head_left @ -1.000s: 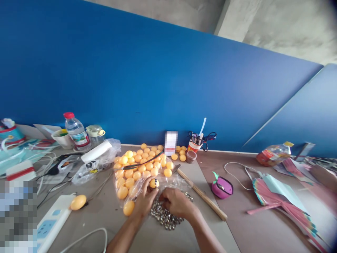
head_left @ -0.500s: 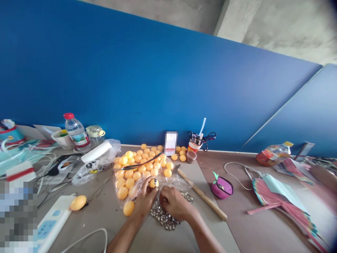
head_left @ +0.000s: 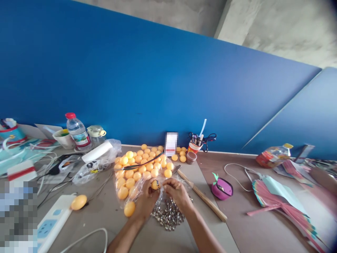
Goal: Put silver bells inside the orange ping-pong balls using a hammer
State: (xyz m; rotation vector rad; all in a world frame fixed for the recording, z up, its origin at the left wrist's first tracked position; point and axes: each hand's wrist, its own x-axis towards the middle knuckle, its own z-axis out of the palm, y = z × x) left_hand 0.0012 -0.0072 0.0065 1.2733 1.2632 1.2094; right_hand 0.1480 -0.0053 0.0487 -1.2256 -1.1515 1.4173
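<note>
My left hand is closed around an orange ball with dark markings on its side. Just to its right, my right hand has its thumb and fingers pinched together close to the ball. Whatever sits in that pinch is too small to make out. Below both hands lies a heap of small shiny metal pieces, partly on clear plastic. Beyond my left hand, a clear bag of orange balls is spread on the table, and one loose ball rests beside my left wrist.
A wooden-handled tool lies right of the heap, with a purple pouch beyond it. A cup of pens stands at the back. Leftward are a power strip, cables and a water bottle. Another person's arm shows far right.
My right hand has risen from the metal heap toward the ball, uncovering more of the pieces. My left hand still holds the ball, which has turned slightly.
</note>
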